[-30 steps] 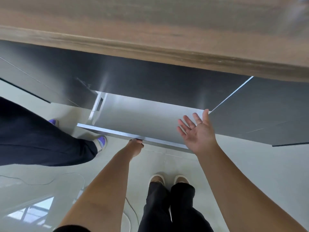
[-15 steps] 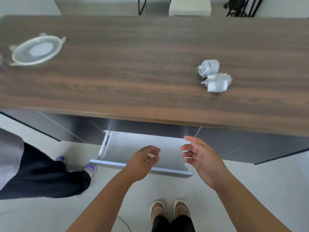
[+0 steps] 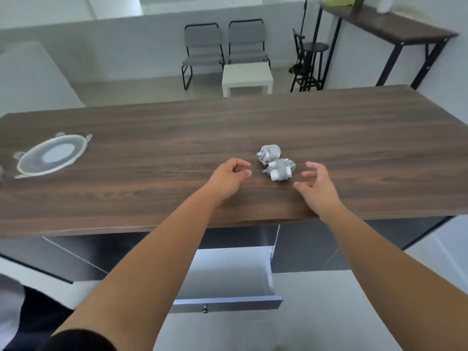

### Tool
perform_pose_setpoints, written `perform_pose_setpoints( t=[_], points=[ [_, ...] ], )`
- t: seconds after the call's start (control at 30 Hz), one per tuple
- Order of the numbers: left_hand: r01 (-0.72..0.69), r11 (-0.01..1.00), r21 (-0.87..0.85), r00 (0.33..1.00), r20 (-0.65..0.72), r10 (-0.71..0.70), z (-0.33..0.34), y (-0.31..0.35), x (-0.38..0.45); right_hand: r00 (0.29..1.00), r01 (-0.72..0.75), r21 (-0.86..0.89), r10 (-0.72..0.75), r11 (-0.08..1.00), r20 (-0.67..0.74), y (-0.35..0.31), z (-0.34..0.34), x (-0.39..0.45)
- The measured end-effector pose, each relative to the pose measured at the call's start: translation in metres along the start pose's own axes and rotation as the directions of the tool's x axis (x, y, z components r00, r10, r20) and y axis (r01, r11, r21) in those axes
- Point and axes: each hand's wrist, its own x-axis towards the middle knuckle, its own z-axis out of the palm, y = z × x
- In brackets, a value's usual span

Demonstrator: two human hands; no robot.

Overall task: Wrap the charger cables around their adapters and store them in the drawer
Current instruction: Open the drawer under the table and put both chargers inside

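Two white chargers lie side by side on the brown wooden table (image 3: 152,188), each with its cable wound round the adapter: the far charger (image 3: 270,152) and the near charger (image 3: 280,169). My left hand (image 3: 231,173) hovers just left of them, fingers loosely curled, holding nothing. My right hand (image 3: 316,183) hovers just right of them with fingers spread and bent. Neither hand touches a charger. Below the table's front edge the grey drawer (image 3: 228,298) stands pulled out, and nothing shows inside it.
A clear round lid (image 3: 52,155) lies at the table's left. Two grey chairs (image 3: 225,50), a white side table (image 3: 247,78), a black stool (image 3: 310,64) and a dark high table (image 3: 390,29) stand beyond. Another person's dark clothing (image 3: 33,317) is at lower left.
The view has tilted up from the drawer to the tabletop. My left hand let go of the drawer front, and both hands rose from the drawer to either side of the chargers.
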Motion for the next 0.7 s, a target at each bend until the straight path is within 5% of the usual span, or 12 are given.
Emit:
perform_pose_setpoints(
  t=[0.23, 0.7],
  points=[
    [0.029, 0.965, 0.261, 0.997, -0.072, -0.011, 0.017, 0.019, 0.071, 0.985, 0.145, -0.165, -0.127, 0.976, 0.117, 0.003, -0.005, 0.021],
    [0.019, 0.999, 0.030, 0.999, -0.043, -0.018, 0.055, 0.015, 0.100, 0.966, 0.241, -0.374, -0.187, 0.896, 0.177, 0.004, -0.002, 0.055]
  ],
)
